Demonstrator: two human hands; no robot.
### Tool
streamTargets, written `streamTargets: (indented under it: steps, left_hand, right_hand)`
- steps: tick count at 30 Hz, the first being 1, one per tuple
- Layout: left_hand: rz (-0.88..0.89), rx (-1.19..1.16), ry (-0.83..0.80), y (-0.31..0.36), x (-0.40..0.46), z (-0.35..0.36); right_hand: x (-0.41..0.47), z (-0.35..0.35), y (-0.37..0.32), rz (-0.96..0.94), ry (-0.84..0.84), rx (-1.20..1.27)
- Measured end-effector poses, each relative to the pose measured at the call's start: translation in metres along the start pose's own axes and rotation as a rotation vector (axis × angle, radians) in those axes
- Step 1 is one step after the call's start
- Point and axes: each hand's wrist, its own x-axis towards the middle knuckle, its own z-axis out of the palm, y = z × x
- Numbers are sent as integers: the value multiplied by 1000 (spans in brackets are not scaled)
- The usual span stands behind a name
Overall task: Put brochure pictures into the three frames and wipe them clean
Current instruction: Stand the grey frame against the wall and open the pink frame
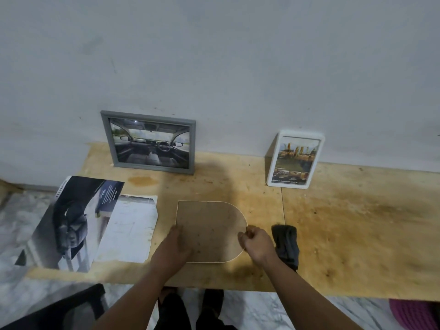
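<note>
Left hand point(175, 244) flat on arched frame back point(210, 231) (face-down); right hand point(256, 242) pinching its curved edge.

I see one wide head view — high, looking forward and down across the wooden table point(345, 234) toward the wall point(214, 55), close in.

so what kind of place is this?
Probably a home or makeshift work corner, not a workshop: a bare plywood tabletop pushed against a scuffed painted wall, marble-look floor tiles below, and a chair at lower left.
</note>
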Motion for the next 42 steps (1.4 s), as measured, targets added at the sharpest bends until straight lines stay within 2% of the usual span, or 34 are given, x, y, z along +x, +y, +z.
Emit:
streamTargets:
  steps: [3, 6, 8, 11, 17, 26, 36, 42]
  left_hand:
    - [-12, 17, -31, 2, -2, -2]
    - [-15, 21, -49, 0, -1, -3]
    - [-15, 15, -60, -2, 0, -3]
    - [-7, 29, -71, -5, 1, -4]
    - [-2, 17, -84, -10, 5, -7]
    - [26, 108, -85, -9, -6, -1]
    - [137, 344, -100, -8, -19, 0]
    - [126, 352, -170, -11, -11, -8]
  right_hand:
    - [4, 5, 3, -47, 29, -191]
    - [6, 11, 3, -53, -13, -318]
    - [7, 12, 1, -14, -16, -227]
    - [17, 8, 2, 122, -2, 91]
    - [25, 2, 8, 227, 10, 325]
    - [17, 4, 21, 361, 27, 558]
    - [3, 4, 29, 347, 17, 700]
    - [-3, 7, 26, 355, 30, 784]
